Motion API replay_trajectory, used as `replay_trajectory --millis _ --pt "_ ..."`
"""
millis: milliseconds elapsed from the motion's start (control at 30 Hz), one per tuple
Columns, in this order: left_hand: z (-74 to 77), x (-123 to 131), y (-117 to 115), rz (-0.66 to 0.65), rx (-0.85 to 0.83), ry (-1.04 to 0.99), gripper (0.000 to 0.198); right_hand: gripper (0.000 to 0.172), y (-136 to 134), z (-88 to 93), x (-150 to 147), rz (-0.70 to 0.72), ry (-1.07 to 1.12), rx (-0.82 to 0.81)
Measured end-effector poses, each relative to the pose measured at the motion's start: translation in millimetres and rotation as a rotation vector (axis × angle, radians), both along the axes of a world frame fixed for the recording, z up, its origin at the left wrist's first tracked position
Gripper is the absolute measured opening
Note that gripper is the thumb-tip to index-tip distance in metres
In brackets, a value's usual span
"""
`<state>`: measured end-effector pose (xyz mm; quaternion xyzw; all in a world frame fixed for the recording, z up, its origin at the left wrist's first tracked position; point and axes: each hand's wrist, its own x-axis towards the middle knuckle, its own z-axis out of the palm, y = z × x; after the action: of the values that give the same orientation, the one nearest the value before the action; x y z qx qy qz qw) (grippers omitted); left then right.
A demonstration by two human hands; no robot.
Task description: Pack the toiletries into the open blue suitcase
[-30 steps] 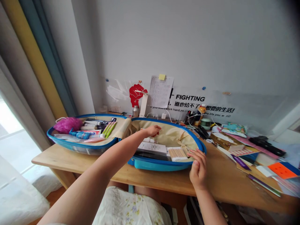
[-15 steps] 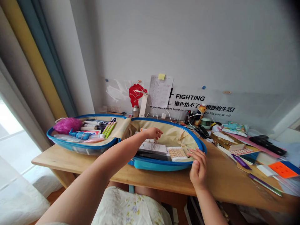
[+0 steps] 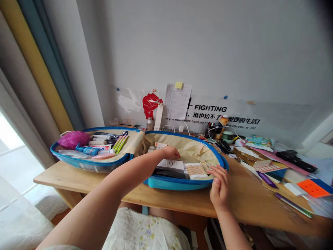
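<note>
An open blue suitcase (image 3: 179,184) with a beige lining lies on the wooden desk. My left hand (image 3: 172,152) reaches down into its right half, above a white printed box (image 3: 173,165); its fingertips are hidden, so I cannot tell whether it holds anything. A pack of cotton swabs (image 3: 196,170) lies right of that box. Behind my left wrist show an orange-and-white packet (image 3: 160,144) and small white cylinders, partly covered. My right hand (image 3: 220,182) rests at the suitcase's right rim, fingers hooked over the edge and thumb outside.
The suitcase's left half holds a purple bath puff (image 3: 74,139), a blue pump bottle (image 3: 90,150), green toothbrush packs (image 3: 121,142) and tubes. A white lamp (image 3: 158,117) stands behind. Papers, a purple cutter (image 3: 266,179) and an orange card (image 3: 313,188) are spread at right.
My left hand has dipped lower into the suitcase, its fingers turning downward, and the orange-and-white packet shows more behind the wrist. My right hand has stayed at the rim.
</note>
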<state>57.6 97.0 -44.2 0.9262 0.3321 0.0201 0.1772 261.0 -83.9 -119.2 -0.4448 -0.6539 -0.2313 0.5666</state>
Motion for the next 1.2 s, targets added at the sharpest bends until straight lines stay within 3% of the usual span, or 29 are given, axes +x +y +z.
replay_trajectory --millis 700,1067,1200 --pt "1.2 -4 1 0.018 0.042 0.139 0.034 0.032 -1 2.4 -1 0.008 -0.015 0.012" --pt "16.4 -9 3 0.119 0.099 0.038 0.036 0.032 0 2.8 -1 0.0 -0.019 0.015" --pt "29.3 -13 -4 0.169 0.112 -0.023 0.035 0.033 0 4.0 -1 0.006 -0.019 0.024"
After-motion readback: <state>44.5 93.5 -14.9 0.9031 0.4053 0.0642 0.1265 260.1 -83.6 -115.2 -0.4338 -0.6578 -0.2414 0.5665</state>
